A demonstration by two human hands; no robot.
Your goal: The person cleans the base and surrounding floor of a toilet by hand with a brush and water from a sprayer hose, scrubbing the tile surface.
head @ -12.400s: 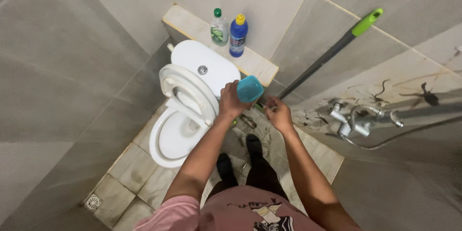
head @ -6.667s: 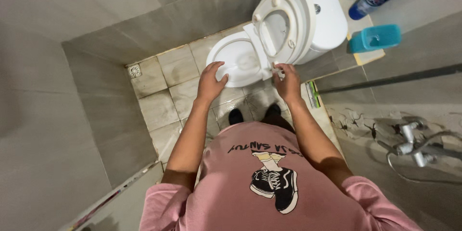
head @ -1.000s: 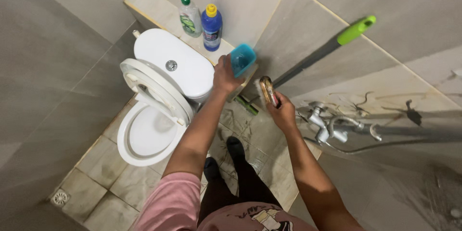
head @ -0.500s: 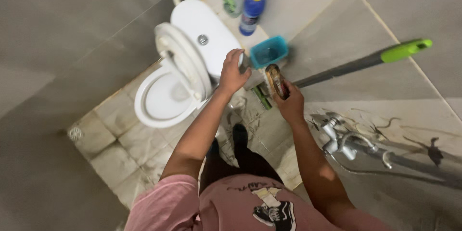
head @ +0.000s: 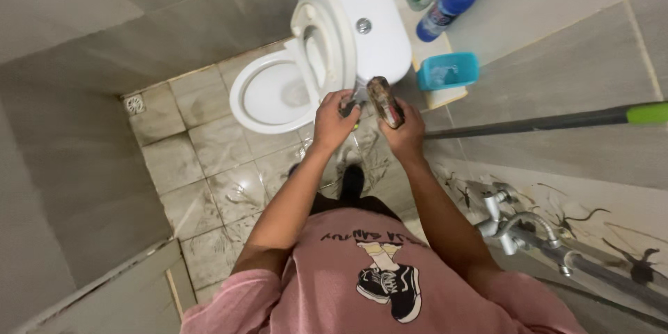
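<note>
Left hand [head: 334, 120] now beside right hand's [head: 406, 132] brush [head: 384, 101]; bristles indistinct.

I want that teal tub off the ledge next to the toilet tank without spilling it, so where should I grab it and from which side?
Probably best by its long side walls, coming from above. The teal tub sits upright on the ledge with its open mouth up, and a blue bottle lies close behind it, so reaching from the front edge looks clearer.
</note>
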